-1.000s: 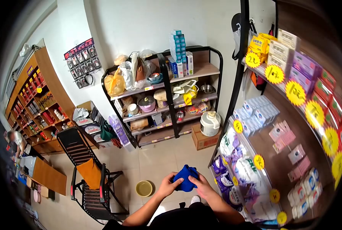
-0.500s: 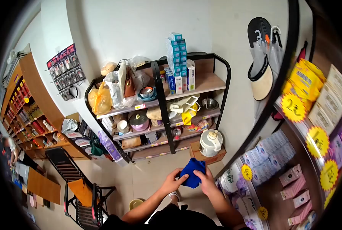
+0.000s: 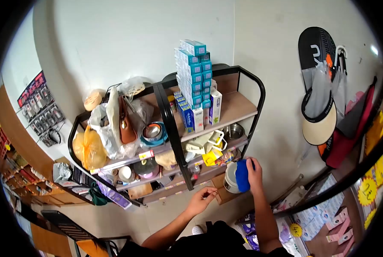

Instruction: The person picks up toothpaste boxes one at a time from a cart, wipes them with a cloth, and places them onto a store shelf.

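Note:
A crumpled blue cloth (image 3: pixel 242 176) hangs from my right hand (image 3: pixel 255 174), whose fingers are closed on its right edge. It covers part of a white lidded pot-like appliance (image 3: pixel 230 179) standing on a brown box (image 3: pixel 223 193). I cannot tell whether the cloth touches the appliance. To the left, my left hand (image 3: pixel 201 200) is empty, its fingers loosely bent and apart, in front of the lower shelves.
Ahead stands a black-framed shelf rack (image 3: pixel 236 100) with stacked teal boxes (image 3: pixel 196 77), bags and a metal bowl (image 3: pixel 233 131). Caps (image 3: pixel 320 115) hang on the right wall. Another goods shelf (image 3: pixel 320 227) is at lower right, a folding chair (image 3: pixel 67 227) at lower left.
My hands have come apart; the left has let go of the blue cloth. My right hand has carried the cloth right and forward, in front of the white appliance. The view has shifted closer to the rack.

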The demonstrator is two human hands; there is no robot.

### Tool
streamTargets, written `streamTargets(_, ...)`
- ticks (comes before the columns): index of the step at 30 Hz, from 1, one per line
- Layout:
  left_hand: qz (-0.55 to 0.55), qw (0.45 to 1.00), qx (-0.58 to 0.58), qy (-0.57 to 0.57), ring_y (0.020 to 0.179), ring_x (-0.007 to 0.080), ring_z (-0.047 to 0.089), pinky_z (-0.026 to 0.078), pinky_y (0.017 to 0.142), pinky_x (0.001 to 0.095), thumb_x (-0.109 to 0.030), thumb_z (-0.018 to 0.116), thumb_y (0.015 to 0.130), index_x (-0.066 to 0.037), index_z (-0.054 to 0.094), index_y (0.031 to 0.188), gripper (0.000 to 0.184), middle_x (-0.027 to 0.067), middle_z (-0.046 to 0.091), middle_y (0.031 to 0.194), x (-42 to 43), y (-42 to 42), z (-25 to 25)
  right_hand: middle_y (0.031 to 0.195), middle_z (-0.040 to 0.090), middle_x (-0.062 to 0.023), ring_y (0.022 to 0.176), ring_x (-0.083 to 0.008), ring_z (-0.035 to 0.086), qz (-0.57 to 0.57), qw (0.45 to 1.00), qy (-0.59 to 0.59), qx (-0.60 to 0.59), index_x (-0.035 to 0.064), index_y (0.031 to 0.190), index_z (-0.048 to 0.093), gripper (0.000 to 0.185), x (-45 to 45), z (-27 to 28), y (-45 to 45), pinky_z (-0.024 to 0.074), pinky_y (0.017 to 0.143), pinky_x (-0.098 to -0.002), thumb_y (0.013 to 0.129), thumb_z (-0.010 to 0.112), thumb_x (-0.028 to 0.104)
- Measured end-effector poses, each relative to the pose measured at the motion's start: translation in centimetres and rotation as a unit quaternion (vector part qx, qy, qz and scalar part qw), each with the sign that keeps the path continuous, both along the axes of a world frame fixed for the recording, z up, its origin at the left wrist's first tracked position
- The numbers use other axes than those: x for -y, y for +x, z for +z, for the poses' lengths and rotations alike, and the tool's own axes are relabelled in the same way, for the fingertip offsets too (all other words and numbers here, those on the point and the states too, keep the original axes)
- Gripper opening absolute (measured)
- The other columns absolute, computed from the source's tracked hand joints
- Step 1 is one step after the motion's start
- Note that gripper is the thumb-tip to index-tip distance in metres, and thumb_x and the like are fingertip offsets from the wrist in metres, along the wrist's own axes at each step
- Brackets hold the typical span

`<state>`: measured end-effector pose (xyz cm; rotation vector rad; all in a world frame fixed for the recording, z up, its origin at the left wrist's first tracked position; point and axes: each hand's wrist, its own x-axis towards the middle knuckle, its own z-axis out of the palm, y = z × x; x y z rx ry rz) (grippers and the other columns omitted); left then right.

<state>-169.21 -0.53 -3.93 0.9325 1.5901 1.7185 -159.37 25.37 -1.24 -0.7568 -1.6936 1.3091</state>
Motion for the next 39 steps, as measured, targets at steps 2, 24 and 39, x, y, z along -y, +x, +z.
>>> streamTargets(2, -0.020, 0.998, 0.036, -0.044, 0.103, 0.0093, 0.061, 0.049, 0.093, 0.0271, -0.013, 0.064, 0.101, -0.001, 0.063, 0.119, 0.021, 0.0012, 0.066, 0.107, -1.1, -2.3, -0.7, 0.098, 0.070, -0.0158, 0.092, -0.0248, 0.065, -0.034, 0.996, 0.057, 0.066, -0.0016, 0.102, 0.070, 0.039, -5.0, -0.2, -4.4, 0.0496, 0.087, -0.0361, 0.098, 0.065, 0.036)
streamTargets(24, 0.132, 0.987, 0.064, -0.061, 0.100, 0.0133, 0.064, 0.052, 0.090, 0.0285, -0.009, 0.062, 0.102, -0.001, 0.063, 0.118, 0.018, 0.0046, 0.069, 0.105, -12.8, -19.0, -0.8, 0.111, 0.063, -0.0217, 0.100, -0.0447, 0.066, 0.226, 0.834, 0.421, 0.275, 0.0268, 0.153, 0.036, 0.070, -30.9, 9.8, -40.6, 0.0544, 0.087, -0.0513, 0.091, 0.068, 0.029)
streamTargets(39, 0.078, 0.993, 0.067, -0.054, 0.103, 0.0127, 0.063, 0.050, 0.094, 0.0284, -0.010, 0.062, 0.102, -0.001, 0.062, 0.119, 0.019, 0.0051, 0.067, 0.108, -16.6, -23.9, 2.4, 0.124, 0.059, -0.0153, 0.106, -0.0385, 0.063, 0.295, 0.807, 0.433, 0.272, 0.0097, 0.121, 0.059, 0.046, -31.6, 11.6, -37.0, 0.0521, 0.090, -0.0464, 0.082, 0.077, 0.026)
